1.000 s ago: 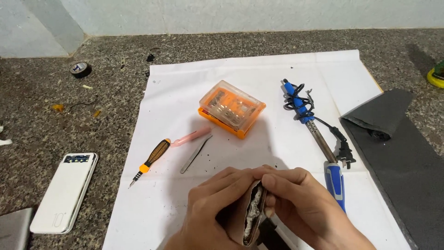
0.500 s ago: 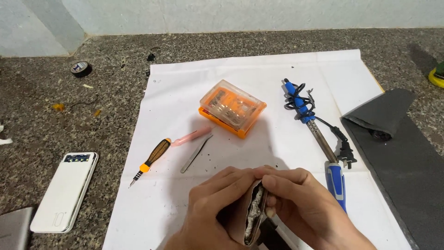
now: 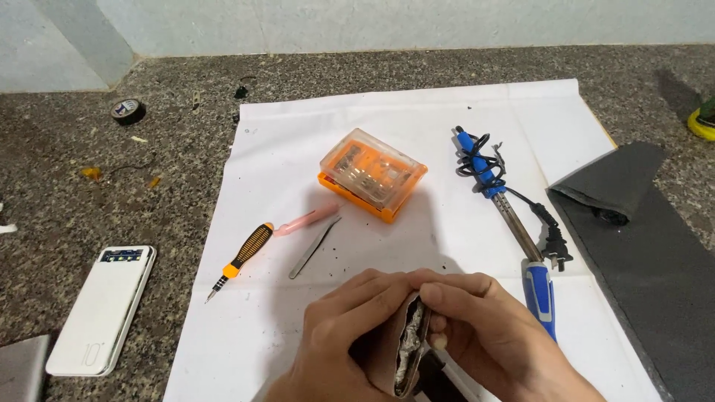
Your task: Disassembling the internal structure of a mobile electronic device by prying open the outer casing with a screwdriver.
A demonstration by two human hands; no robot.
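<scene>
Both hands are pinched around a small flat device [image 3: 410,346] held on edge at the near middle of the white paper sheet [image 3: 298,141]. The left hand [image 3: 346,339] grips its left face and the right hand [image 3: 495,342] its right. Just right lies a blue soldering iron [image 3: 521,238]; farther off sit an orange bit case [image 3: 372,175], tweezers [image 3: 314,247] and a screwdriver [image 3: 242,257].
</scene>
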